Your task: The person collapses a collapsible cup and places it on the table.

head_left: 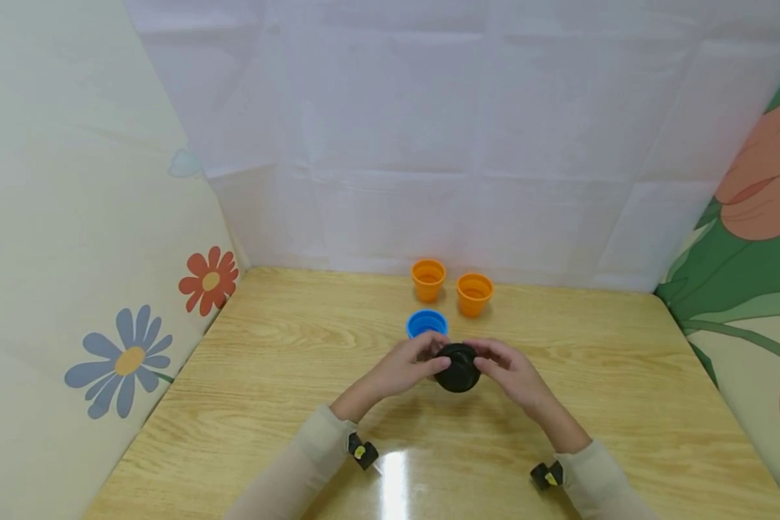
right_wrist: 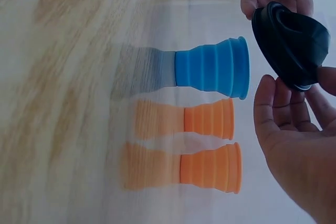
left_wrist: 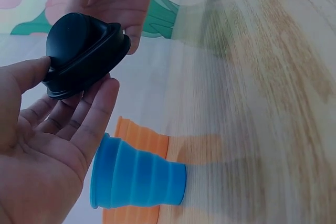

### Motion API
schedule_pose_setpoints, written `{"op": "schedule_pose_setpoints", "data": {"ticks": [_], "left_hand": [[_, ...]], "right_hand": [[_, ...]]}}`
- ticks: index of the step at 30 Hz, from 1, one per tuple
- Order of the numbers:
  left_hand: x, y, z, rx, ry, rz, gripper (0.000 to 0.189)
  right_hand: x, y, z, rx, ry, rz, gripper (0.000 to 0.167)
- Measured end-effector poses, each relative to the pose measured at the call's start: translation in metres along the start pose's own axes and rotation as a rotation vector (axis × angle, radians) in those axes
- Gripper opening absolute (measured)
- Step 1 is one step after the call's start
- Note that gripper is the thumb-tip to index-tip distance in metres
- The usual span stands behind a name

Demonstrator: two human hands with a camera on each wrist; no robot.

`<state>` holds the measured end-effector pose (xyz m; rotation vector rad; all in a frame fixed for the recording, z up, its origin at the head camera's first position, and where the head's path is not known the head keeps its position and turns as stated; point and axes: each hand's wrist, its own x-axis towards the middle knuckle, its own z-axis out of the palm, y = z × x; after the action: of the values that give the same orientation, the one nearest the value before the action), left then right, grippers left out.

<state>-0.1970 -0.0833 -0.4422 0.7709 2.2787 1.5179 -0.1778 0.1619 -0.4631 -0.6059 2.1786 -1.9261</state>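
Two bare hands, both mine, grip one thing between them above a pale wood-grain table (head_left: pixel 247 375). At far left hangs a cream wall covering printed with a blue-petalled flower (head_left: pixel 128 361) and a smaller red one (head_left: pixel 211 280). Next is my left hand (head_left: pixel 401 367), coming from a beige sleeve, pinching with the thumb on top and the fingers underneath.

Just beyond its fingers stands a blue, ribbed, tapering cup (head_left: pixel 427 322), upright and open-topped, partly hidden from above. It looks light; I judge that a forward nudge of my knuckles could topple it. Behind it, near the white cloth backdrop, stands an orange ribbed cup (head_left: pixel 428 280), also upright.

In the middle is what I hold: a smooth black, round, domed piece with a wide rim (head_left: pixel 458 370), rubber or silicone by its look. It is tilted, raised off the table, directly between my hands. Only fingertips and thumbs secure it, so an uneven squeeze or a slipping thumb might let it twist and drop.

To the right, farther back, is a second orange cup (head_left: pixel 474 296); nearer me, my right hand (head_left: pixel 518 375) pinches the piece's right edge.
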Motion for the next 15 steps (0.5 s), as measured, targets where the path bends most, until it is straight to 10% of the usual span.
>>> {"op": "schedule_pose_setpoints", "data": {"ticks": [15], "left_hand": [[-0.0021, 0.0021, -0.0017, -0.082, 0.039, 0.001, 0.03]], "right_hand": [[-0.0033, 0.0053, 0.004, 0.012, 0.019, 0.023, 0.043]]}}
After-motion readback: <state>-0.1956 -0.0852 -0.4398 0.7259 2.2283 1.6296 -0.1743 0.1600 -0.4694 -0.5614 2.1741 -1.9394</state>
